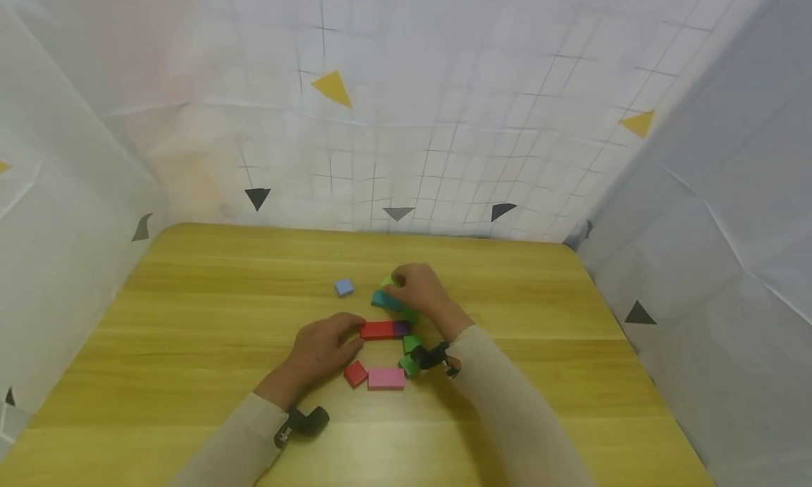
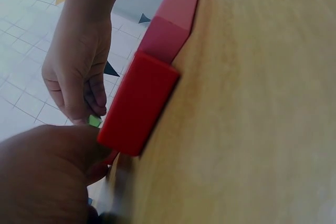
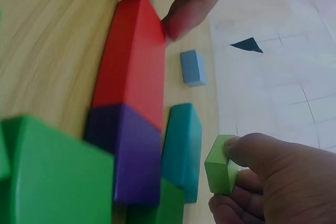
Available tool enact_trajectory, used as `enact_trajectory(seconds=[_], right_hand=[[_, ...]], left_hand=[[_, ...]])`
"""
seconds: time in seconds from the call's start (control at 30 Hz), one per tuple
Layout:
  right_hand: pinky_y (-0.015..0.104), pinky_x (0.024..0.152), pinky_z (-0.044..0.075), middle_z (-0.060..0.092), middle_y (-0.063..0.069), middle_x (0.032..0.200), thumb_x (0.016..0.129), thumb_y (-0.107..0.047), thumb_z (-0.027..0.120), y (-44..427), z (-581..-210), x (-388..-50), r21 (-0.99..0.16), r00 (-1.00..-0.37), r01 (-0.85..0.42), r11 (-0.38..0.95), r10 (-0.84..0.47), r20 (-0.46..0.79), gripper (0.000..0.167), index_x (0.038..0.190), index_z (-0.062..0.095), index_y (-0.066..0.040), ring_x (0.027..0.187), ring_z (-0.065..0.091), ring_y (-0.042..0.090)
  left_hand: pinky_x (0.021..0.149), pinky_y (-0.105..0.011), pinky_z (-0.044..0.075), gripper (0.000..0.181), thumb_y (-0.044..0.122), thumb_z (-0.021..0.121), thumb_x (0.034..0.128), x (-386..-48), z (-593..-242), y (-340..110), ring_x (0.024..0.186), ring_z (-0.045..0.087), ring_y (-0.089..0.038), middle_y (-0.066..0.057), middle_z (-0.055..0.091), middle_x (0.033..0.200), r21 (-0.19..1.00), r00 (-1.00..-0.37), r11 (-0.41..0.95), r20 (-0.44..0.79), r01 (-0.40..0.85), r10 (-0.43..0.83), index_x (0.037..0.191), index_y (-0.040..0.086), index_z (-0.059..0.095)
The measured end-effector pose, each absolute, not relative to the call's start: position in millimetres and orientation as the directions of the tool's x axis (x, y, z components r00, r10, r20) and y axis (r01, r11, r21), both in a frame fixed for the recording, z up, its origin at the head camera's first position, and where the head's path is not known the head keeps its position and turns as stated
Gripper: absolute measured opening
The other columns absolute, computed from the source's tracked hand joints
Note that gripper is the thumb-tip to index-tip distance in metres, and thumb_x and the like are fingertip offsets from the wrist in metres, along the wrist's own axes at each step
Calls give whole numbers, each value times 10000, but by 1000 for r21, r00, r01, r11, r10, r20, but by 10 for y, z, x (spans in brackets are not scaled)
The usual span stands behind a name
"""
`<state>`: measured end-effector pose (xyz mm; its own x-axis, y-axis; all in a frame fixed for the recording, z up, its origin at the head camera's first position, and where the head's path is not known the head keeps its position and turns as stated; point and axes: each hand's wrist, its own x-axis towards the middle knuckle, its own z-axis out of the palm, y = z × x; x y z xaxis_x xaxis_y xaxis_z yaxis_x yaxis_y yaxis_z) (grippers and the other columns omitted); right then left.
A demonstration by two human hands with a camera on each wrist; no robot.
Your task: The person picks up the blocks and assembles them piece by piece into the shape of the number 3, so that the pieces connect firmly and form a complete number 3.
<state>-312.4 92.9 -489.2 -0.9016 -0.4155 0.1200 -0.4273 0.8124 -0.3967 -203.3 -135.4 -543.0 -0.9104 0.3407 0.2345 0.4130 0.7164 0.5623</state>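
Note:
My left hand [image 1: 322, 344] holds the left end of a long red block [image 1: 377, 330] between thumb and forefinger. A purple block [image 1: 401, 328] sits against that block's right end. Farther back, my right hand [image 1: 421, 290] pinches a light green block [image 3: 220, 166] between thumb and fingers. Just in front of it lies a teal block [image 3: 182, 153], touching a green block [image 3: 157, 205] partly hidden in the right wrist view. Nearer me, a pink block [image 1: 386, 378] lies beside a small red block [image 1: 356, 373]; two green blocks [image 1: 411, 343] are by the right wrist.
A small blue block [image 1: 344, 287] stands alone behind the long red one, left of the teal block. The wooden table [image 1: 209, 318] is bordered by white patterned sheets [image 1: 406, 120] at the back and both sides. Each wrist wears a black camera mount [image 1: 307, 422].

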Motion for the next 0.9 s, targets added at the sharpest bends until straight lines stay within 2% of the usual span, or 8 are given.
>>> enact_trajectory(seconds=[0.17,0.33,0.5,0.73,0.9], right_hand=[[289,573,399,532,-17,644,887,-351,733,1010,-4899,-3110,-415,-918,-390,822,-385,100,307,705,624,-129,616,446,138],[307,659,460,620,-5,754,884,-356,738,1065,-4878,-3070,-428,-931,-357,830,-353,91,248,818,708,-119,701,507,150],[345,682,482,645,36,789,905,-345,726,1108,-4856,-3037,-461,-948,-309,832,-309,79,253,860,722,-97,735,532,191],[390,797,545,729,82,965,894,-328,739,1163,-4874,-3007,-499,-956,-278,821,-289,58,336,1072,752,-43,863,633,221],[404,821,540,735,83,982,887,-321,746,1211,-4925,-3003,-496,-959,-274,824,-275,72,325,1066,757,-50,884,639,229]], left_hand=[[943,-382,507,331,384,667,937,-2028,-5433,-1354,1151,633,-101,161,667,1223,570,-912,713,223,408,344,1255,295,654],[934,-383,510,328,377,670,935,-2025,-5430,-1356,1140,638,-102,156,670,1216,566,-910,714,230,412,344,1252,291,655],[939,-372,507,333,389,662,940,-2030,-5430,-1358,1142,633,-90,164,665,1219,563,-912,718,224,409,343,1259,296,646],[943,-388,506,330,379,673,933,-2025,-5426,-1361,1147,635,-104,160,670,1216,582,-920,713,214,391,329,1252,293,656],[948,-379,502,335,379,677,930,-2024,-5436,-1351,1151,631,-97,166,665,1222,580,-920,715,209,390,333,1254,299,654]])
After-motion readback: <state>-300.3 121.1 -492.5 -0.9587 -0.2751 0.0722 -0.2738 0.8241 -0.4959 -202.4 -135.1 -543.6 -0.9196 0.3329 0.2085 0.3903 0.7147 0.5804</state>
